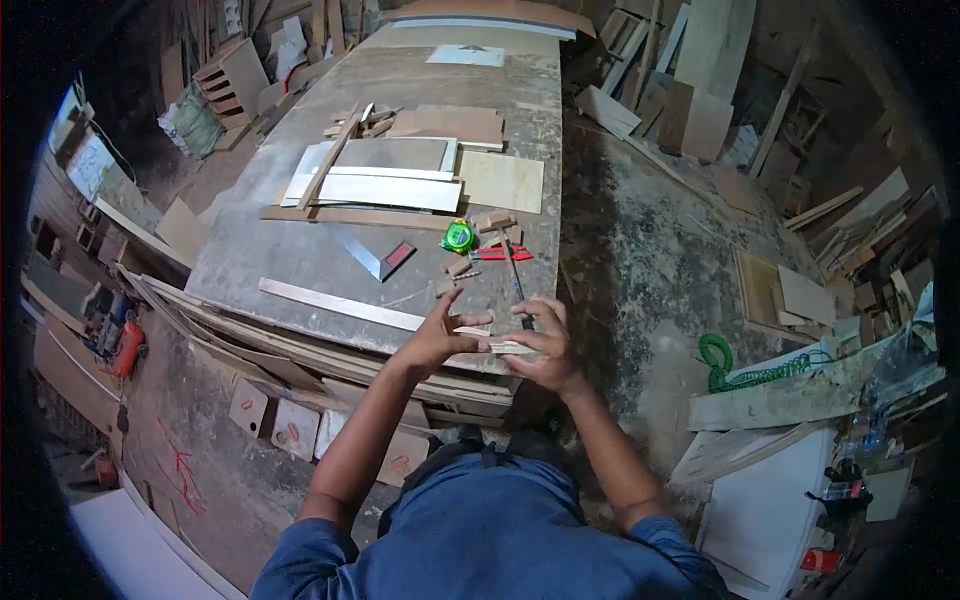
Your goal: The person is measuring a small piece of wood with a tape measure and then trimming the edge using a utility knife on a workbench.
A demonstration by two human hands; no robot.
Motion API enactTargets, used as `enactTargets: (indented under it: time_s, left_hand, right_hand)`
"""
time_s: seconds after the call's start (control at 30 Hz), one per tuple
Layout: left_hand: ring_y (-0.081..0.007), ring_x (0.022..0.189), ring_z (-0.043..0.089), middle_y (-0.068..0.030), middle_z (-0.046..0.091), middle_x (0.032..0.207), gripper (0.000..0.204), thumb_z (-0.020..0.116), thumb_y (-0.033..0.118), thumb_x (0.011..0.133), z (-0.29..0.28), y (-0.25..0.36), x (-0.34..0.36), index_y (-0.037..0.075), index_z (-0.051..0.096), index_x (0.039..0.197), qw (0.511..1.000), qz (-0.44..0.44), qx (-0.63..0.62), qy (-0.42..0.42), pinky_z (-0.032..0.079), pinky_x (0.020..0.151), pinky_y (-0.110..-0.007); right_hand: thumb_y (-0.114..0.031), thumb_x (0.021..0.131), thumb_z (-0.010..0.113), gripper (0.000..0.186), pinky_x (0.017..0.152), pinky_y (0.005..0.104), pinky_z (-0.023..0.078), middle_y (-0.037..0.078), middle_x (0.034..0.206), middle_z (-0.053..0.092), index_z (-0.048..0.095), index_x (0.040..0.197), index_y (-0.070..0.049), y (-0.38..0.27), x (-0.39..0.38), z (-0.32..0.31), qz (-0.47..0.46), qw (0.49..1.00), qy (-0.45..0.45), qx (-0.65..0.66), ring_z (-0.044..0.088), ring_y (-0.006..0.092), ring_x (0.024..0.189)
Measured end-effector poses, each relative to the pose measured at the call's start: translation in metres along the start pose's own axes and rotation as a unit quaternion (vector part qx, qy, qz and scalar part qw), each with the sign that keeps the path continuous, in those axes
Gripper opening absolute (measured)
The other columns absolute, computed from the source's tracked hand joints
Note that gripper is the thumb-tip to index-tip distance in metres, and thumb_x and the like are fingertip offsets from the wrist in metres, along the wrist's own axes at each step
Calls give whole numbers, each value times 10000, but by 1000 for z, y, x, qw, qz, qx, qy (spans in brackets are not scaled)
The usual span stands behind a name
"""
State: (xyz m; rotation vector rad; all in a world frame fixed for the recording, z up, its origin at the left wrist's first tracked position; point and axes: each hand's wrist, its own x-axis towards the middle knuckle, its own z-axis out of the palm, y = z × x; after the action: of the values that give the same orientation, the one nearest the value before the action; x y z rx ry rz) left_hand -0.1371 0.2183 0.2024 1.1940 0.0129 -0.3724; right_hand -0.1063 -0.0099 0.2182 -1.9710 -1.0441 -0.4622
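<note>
A long, dusty tabletop (300, 260) runs away from the person, its near edge resting on stacked boards. Toward its middle lie several pale sheets and panels (385, 180), overlapping, with a thin wooden batten (330, 165) laid across them at a slant. Along the near edge lies a long pale strip (335, 303), almost parallel to that edge. Between the strip and the panels sits a metal try square (378, 258) with a dark red handle. Toward the right edge of the tabletop are a green tape measure (458, 237), red-handled pliers (503, 254) just beside it, and a few small wood blocks (492, 222).

At the near right corner of the tabletop, both hands meet around a small, thin piece of light wood (500, 345), held flat just above the edge. The left hand (435, 335) presses its end with fingers spread upward, so its grip is loose and wide. The right hand (545, 345) curls around the other end, its grip narrow and closed on the piece.

On the floor to the right lies a coiled green hose (725, 365).
</note>
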Motion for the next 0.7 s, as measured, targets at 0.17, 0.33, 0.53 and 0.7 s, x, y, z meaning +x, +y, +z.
enactTargets:
  time_s: [0.17, 0.33, 0.53, 0.7]
  left_hand:
    - [-252, 1010, 636, -218, 549, 1273, 922, 689, -51, 781, -4, -3, 6, 40, 113, 1495, 1000, -4, 8, -28, 532, 882, -351]
    - [-203, 1077, 590, -140, 562, 1256, 766, 628, -86, 790, 4, 4, 3, 47, 276, 1457, 991, 10, 23, -133, 511, 888, -312]
    - [-132, 1024, 595, -62, 626, 1120, 479, 613, -86, 828, 0, -29, 3, 21, 505, 1283, 992, 9, 35, -118, 503, 880, -289]
    - [-148, 897, 635, -45, 659, 927, 142, 581, 23, 917, -11, -68, 23, 4, 616, 1053, 996, -30, 67, -50, 519, 828, -297]
  right_hand:
    - [-127, 548, 821, 292, 960, 441, 393, 92, 1163, 576, 703, 813, -97, 5, -3, 4, 44, 999, -13, 27, 482, 321, 1144]
    - [-80, 553, 797, 304, 930, 405, 428, 96, 1163, 571, 714, 844, -102, 8, -11, 6, 91, 995, 0, 37, 488, 301, 1141]
    - [-132, 593, 820, 263, 929, 408, 408, 80, 1154, 565, 713, 832, -110, 14, -23, 10, 157, 984, 18, 82, 492, 292, 1135]
    - [-95, 598, 836, 293, 963, 399, 402, 91, 1137, 580, 714, 863, -86, 17, -30, 9, 180, 981, 32, 62, 514, 274, 1125]
